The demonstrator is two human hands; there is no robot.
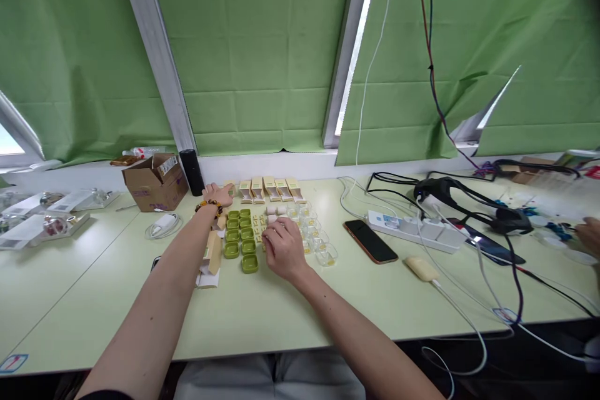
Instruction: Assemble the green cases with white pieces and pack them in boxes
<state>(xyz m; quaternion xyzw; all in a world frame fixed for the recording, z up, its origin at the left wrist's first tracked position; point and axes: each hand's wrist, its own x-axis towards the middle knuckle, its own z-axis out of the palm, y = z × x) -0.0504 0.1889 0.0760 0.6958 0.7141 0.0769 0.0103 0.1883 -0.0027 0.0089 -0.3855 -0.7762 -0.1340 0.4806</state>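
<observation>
My left hand (218, 194) reaches to the far left end of a row of small cream boxes (270, 189). Its fingers look spread, with the thumb beside a partly hidden box at that end. Beneath the forearm, more cream cartons (214, 252) are partly covered. My right hand (284, 249) hovers low over small yellow pieces (258, 220), fingers curled and pinched together; anything between them is hidden. Left of it are two columns of green square trays (250, 263). White cylinders (276, 210) and clear plastic cups (327, 255) stand around its far and right sides.
A phone (370, 241), power strip (412, 229) and cream mouse-shaped device (421, 268) lie rightward among cables. Black headgear (469, 200) sits behind. Leftward are a cardboard box (155, 182), black cylinder (191, 172), coiled white cable (164, 224) and clear packages (47, 228). Another person's hand (589, 236) shows far right.
</observation>
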